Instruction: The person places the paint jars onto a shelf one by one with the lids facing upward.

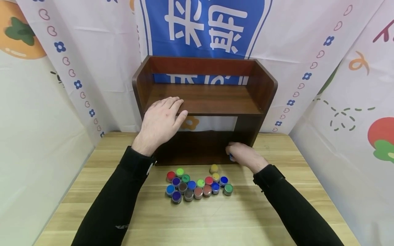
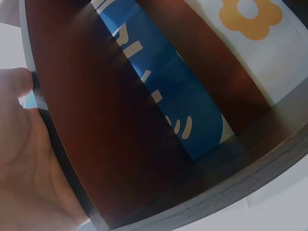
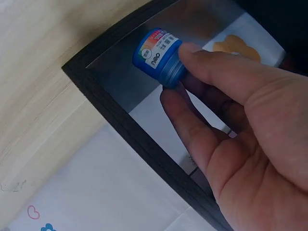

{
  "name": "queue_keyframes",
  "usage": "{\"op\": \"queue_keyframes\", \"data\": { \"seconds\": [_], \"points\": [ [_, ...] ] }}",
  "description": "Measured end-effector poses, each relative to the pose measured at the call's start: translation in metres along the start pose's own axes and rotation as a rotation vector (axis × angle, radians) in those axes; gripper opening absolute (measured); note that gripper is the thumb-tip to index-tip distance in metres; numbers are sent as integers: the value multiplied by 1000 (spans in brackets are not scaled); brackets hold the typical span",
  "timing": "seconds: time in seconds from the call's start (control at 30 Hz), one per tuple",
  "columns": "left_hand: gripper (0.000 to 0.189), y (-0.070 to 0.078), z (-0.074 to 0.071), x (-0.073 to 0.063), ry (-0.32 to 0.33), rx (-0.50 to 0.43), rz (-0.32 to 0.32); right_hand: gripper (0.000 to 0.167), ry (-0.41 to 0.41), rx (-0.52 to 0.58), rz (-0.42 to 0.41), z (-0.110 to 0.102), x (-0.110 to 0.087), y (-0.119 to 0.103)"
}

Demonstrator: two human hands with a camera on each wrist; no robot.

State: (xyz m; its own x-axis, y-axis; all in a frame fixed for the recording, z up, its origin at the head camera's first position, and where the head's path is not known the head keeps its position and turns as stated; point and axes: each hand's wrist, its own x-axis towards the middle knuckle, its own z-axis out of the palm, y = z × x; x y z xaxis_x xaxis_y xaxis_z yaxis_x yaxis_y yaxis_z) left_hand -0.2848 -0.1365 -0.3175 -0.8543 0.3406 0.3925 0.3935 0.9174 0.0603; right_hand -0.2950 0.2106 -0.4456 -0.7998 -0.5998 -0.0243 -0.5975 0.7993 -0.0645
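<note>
A small blue paint jar point(image 3: 159, 57) with a printed label is pinched between the thumb and fingers of my right hand point(image 1: 245, 155). This hand is inside the lower compartment of a dark brown wooden shelf point(image 1: 200, 100), near its right side wall. My left hand point(image 1: 161, 123) rests with extended fingers on the shelf's middle board point(image 2: 96, 115), at the left front edge. In front of the shelf, several small paint jars point(image 1: 198, 193) in red, green, blue, brown and yellow stand close together on the table.
The light wooden table point(image 1: 246, 218) carries the shelf at its back edge. White printed cloth point(image 1: 104, 54) with a blue panel hangs behind it and along both sides. A yellow jar point(image 1: 213, 168) stands closest to the shelf's front edge.
</note>
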Motion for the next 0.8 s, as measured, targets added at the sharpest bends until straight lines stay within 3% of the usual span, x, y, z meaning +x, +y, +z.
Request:
{"op": "queue_keyframes", "data": {
  "seconds": [0.4,0.8],
  "points": [
    [68,0,0,-2,16,-15,4,16,17,-140,10,2,3,-2],
    [69,0,1,-1,5,-11,-2,19,115,-266,25,9,-1,-5]
  ]
}}
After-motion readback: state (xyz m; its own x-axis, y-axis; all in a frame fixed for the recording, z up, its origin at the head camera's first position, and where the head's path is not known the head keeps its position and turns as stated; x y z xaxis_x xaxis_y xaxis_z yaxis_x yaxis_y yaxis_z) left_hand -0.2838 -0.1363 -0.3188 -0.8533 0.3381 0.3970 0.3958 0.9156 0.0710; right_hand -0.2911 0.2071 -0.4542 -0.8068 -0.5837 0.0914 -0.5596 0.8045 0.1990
